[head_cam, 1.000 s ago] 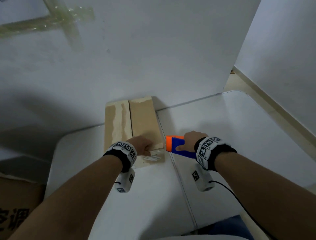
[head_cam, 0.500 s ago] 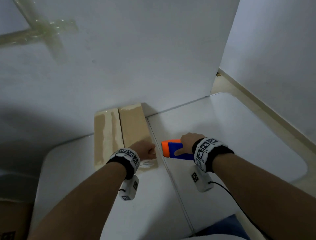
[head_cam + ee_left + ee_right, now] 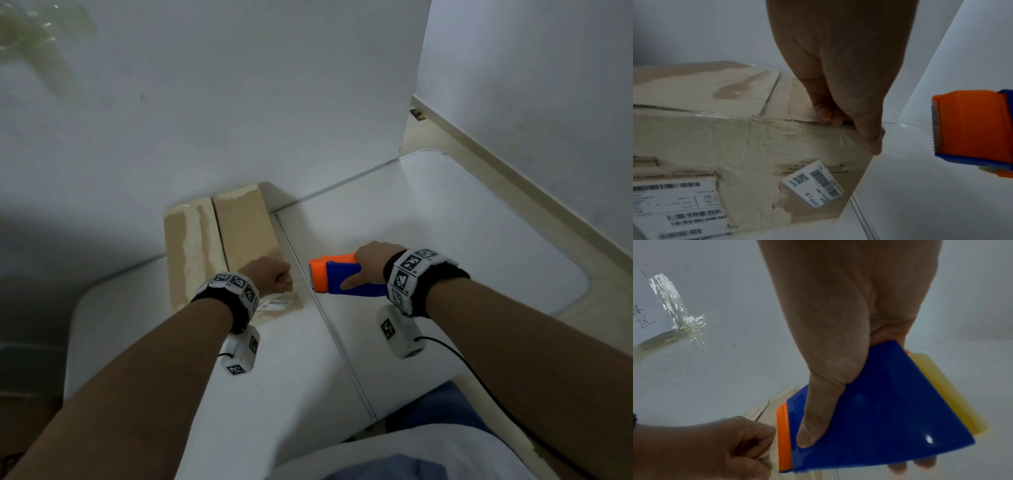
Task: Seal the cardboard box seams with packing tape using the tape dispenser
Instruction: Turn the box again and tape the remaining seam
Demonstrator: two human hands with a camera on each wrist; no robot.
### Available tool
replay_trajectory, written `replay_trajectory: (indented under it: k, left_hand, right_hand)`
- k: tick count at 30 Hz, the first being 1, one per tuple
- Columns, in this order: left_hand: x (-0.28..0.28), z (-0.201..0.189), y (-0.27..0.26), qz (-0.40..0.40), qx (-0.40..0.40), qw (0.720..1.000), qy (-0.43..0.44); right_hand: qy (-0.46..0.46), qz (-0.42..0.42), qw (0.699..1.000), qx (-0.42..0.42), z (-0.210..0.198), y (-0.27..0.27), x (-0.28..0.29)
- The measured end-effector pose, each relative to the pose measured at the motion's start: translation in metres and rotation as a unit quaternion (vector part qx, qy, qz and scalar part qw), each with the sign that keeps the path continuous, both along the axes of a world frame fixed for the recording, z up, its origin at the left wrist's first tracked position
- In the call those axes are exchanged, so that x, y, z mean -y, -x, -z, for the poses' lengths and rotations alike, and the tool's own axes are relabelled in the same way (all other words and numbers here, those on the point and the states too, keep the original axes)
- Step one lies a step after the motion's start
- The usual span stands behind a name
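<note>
While the cardboard box lies on the white table, its barcode labels blurred beyond reading, the left hand stays fisted at its near corner; the right hand grips the tape dispenser, now farther from the box.

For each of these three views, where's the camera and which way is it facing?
Head: worn high, looking down at box and table; both forearms show.
Left wrist: looks along left hand at the box's near corner.
Right wrist: looks along right hand holding dispenser.
All three share the dispenser.
</note>
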State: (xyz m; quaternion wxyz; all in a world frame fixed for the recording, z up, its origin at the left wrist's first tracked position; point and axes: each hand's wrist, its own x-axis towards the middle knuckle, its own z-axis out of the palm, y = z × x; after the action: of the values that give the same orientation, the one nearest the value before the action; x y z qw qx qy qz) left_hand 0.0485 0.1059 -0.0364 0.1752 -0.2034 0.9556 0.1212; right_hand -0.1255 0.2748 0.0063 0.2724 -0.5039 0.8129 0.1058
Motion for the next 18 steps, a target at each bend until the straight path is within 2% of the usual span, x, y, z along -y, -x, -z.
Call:
replay_trajectory:
  k: [8, 15, 18]
  left_hand:
    - [0.001, 0.001, -0.001, -0.006, -0.006, 1.000, -0.006]
    - [0.002, 0.003, -0.002, -0.005, -0.020, 1.000, -0.008]
    - [0.002, 0.002, -0.003, -0.002, -0.022, 1.000, -0.009]
  right_hand:
    - [0.014, -0.004, 0.999, -0.038, 0.004, 0.000, 0.008]
    - [0.011, -0.034, 0.998, -0.059, 0.009, -0.024, 0.048]
    - [0.035, 0.011, 0.998, -0.045, 0.028, -0.023, 0.062]
